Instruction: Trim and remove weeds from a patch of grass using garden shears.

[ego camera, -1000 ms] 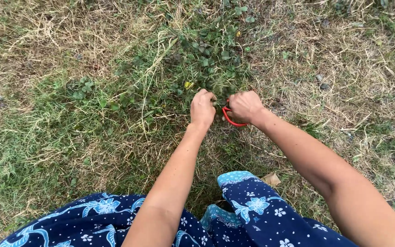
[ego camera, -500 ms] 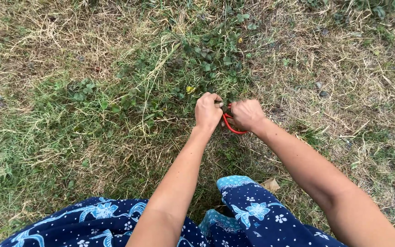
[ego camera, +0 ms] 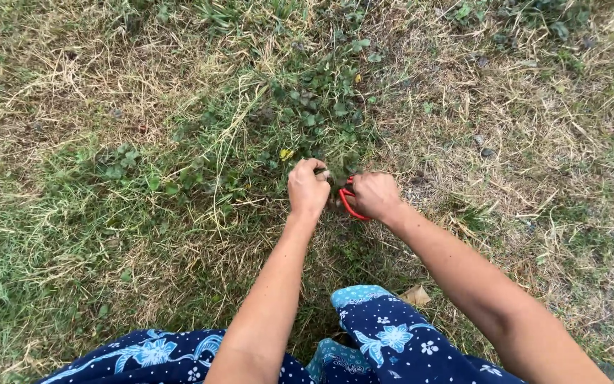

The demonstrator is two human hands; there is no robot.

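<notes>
Head view, reading left to right: I see my left hand curled into a fist around a tuft of the leafy green weeds, right at the near edge of the clump. Just beside it, almost touching, my right hand is closed over the red-handled scissors (blades hidden between the hands, so I cannot tell how far they gape). They point left, toward the gripped tuft.
</notes>
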